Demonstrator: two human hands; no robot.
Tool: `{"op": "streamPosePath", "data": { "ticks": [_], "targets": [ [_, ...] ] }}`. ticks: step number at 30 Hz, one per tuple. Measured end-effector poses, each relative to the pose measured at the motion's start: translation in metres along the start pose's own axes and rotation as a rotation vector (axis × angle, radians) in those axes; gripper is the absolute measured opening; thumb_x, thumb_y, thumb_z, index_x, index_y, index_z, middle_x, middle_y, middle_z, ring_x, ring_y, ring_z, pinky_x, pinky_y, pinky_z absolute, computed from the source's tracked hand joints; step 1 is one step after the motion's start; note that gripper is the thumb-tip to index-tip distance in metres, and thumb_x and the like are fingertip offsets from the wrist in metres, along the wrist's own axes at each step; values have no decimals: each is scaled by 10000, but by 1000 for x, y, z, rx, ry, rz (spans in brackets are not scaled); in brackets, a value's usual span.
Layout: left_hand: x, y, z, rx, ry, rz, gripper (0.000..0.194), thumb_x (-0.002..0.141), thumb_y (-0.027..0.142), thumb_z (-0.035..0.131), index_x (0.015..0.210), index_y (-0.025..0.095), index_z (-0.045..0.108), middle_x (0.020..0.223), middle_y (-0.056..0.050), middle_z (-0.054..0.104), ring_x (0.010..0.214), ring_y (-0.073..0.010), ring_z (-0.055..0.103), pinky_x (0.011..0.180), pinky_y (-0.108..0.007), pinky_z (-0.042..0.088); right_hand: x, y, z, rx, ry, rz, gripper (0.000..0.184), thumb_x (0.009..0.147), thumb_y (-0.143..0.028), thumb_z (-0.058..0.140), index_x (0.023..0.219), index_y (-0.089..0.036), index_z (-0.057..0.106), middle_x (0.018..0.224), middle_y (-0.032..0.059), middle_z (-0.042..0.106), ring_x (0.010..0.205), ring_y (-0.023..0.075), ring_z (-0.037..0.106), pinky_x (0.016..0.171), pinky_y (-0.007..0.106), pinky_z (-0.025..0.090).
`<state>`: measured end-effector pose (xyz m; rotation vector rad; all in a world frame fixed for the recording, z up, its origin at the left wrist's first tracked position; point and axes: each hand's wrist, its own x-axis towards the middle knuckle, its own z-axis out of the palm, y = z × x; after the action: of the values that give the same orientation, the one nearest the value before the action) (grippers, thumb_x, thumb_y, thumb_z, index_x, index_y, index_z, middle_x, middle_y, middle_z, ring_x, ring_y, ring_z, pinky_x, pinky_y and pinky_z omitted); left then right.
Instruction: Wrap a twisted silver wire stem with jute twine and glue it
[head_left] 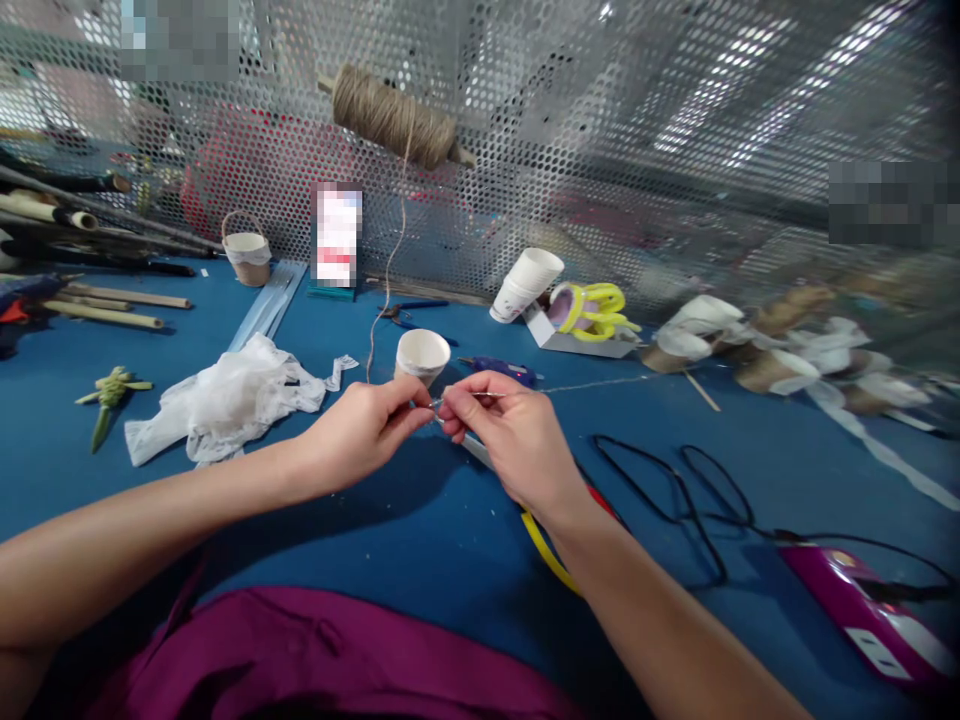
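Observation:
A thin, shiny twisted wire [592,385] runs between my two hands and stretches off to the right over the table. My left hand [352,430] pinches its end between thumb and fingers. Close beside it, nearly touching, my right hand [517,440] grips the same wire with closed fingers. Just behind the hands stands a white paper cup [422,352], its lower part hidden by them. A strand of twine [390,270] hangs from a spool [390,115] and passes behind my left hand. Beneath my right hand lies a tool with a yellow handle [551,555], partly covered.
White lace [240,395] and a green knotted piece [112,395] lie left. Behind are a small basket [247,258], a phone [336,235], stacked cups [527,283] and a blue glue gun [499,371]. At right are wrapped cups [776,368], black cable [675,470] and a purple power strip [862,610].

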<state>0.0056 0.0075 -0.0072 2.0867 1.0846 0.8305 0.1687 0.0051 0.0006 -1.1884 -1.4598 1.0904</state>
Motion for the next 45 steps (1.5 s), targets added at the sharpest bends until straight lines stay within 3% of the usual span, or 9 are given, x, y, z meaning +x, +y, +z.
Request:
{"op": "streamPosePath", "data": {
  "ticks": [7,14,19,23,29,32,37,45],
  "targets": [
    [0,-1,-2,77,22,59,170,855,202,424,762,138,551,549,47,455,499,-62,406,476,-165,298,-1,1,0,31,-23,-39,157,742,-314,644,704,-162,628,603,-3,650,531,96,597,491,203,498],
    [-2,2,-6,44,-67,57,206,872,204,389,749,141,542,545,61,411,490,-50,364,476,-161,285,-3,-9,-3,-79,-70,-41,173,737,-305,638,656,-153,624,572,-1,631,512,99,584,499,220,495],
    [-1,4,-13,14,-155,16,190,858,210,413,715,145,521,526,69,398,475,-49,363,470,-163,290,-3,-12,-7,-74,-177,47,194,728,-319,648,635,-154,609,573,-5,627,509,91,583,487,202,482],
    [1,1,-16,-103,-233,-70,198,859,231,398,715,151,507,493,72,404,457,-54,382,457,-164,300,-1,-12,-9,-40,-213,70,175,740,-314,642,689,-148,616,625,8,648,542,92,598,511,202,496],
    [2,0,-17,-350,-376,-174,187,869,261,365,799,153,502,493,72,450,415,-48,363,424,-159,294,1,-13,-10,33,-166,-11,130,746,-277,641,739,-150,613,657,12,664,586,107,630,574,235,536],
    [2,4,-14,-366,-349,-176,192,867,261,363,764,150,482,593,42,523,428,-43,369,422,-165,293,1,-13,-9,24,-168,-11,124,741,-268,648,708,-154,611,642,9,664,584,109,630,576,238,537],
    [1,5,-9,-263,-234,-97,228,874,257,351,756,140,507,517,63,431,462,-54,377,459,-168,307,2,-13,-8,77,-168,14,135,733,-278,657,757,-155,607,643,8,666,583,115,630,565,248,535],
    [-3,5,-8,-162,-163,-102,238,871,264,359,798,137,546,524,60,428,478,-62,386,466,-169,313,2,-12,-9,170,-194,50,152,725,-278,660,740,-140,597,663,23,670,604,121,633,598,268,535]
  ]
}}
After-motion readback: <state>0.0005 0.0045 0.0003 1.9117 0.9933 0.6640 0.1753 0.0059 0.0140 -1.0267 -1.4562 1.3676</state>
